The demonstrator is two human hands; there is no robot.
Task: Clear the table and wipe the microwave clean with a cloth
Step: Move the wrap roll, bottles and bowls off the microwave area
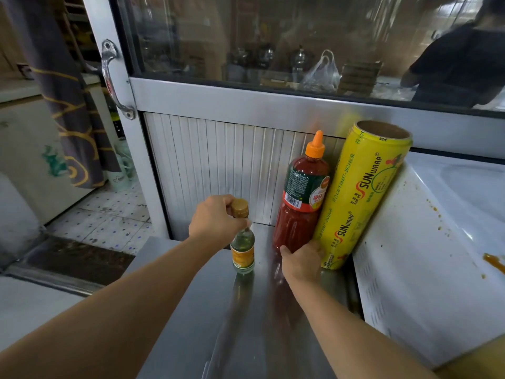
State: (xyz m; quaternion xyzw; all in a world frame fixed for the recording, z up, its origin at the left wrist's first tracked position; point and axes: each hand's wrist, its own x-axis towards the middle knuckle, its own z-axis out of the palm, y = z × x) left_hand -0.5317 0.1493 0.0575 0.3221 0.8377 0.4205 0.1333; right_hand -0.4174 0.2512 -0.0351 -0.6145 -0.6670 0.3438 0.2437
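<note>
On the steel table (207, 310) stands a small clear glass bottle (242, 247) with a gold cap and a yellow label. My left hand (216, 218) grips its neck just below the cap. A tall red sauce bottle (300, 198) with an orange nozzle leans against the ribbed wall, and my right hand (300, 259) holds its base. Right beside it a big yellow roll of cling wrap (363, 192) leans against the white microwave (426, 258), whose top carries brown sauce stains. No cloth is in view.
Behind the table a glass-fronted metal cabinet (273, 99) with a handle at its left reflects a person. To the left the floor is tiled, with a patterned curtain and a white appliance beyond the table's edge.
</note>
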